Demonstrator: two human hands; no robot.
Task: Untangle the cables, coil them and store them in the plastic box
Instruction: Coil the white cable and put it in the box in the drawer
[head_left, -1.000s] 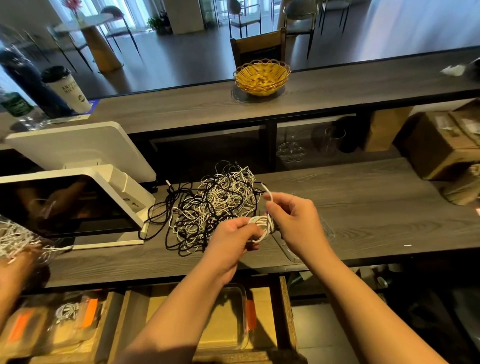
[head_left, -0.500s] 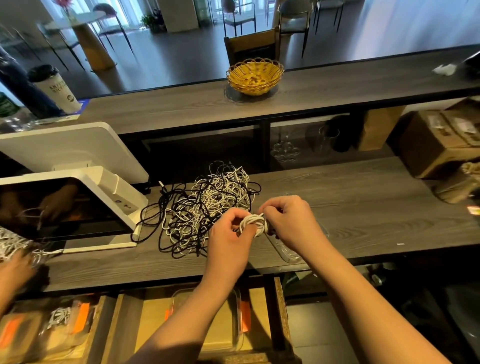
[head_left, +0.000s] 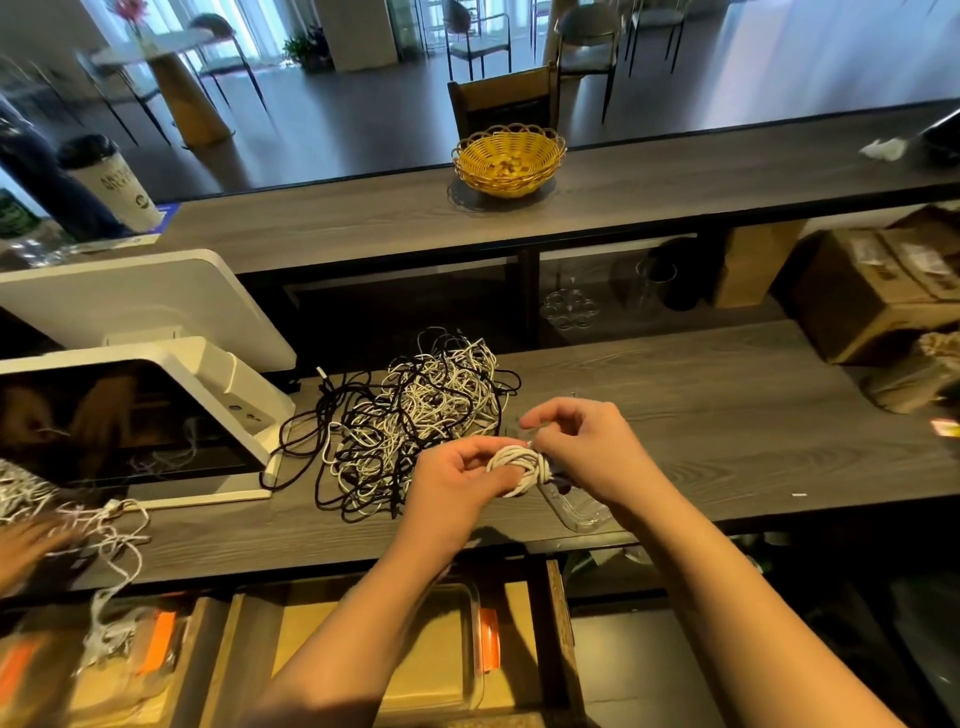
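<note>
Two hands meet on a white coil (head_left: 519, 467) above the counter (head_left: 727, 415); left hand (head_left: 457, 480) grips it, right hand (head_left: 582, 452) pinches its wrap; tangle (head_left: 415, 421) at ten o'clock; clear box (head_left: 576, 506) beneath at five.

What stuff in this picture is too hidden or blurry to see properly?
Head view, the only one:
- Clear plastic box: mostly covered by the right hand; its contents cannot be told.
- White cable coil: the loose end is hidden between the left hand and the right.
- Another person's hand: blurred and cut off by the left edge.
- Yellow basket: contents too small to name.
- Cup: lettering too blurred to read.
</note>
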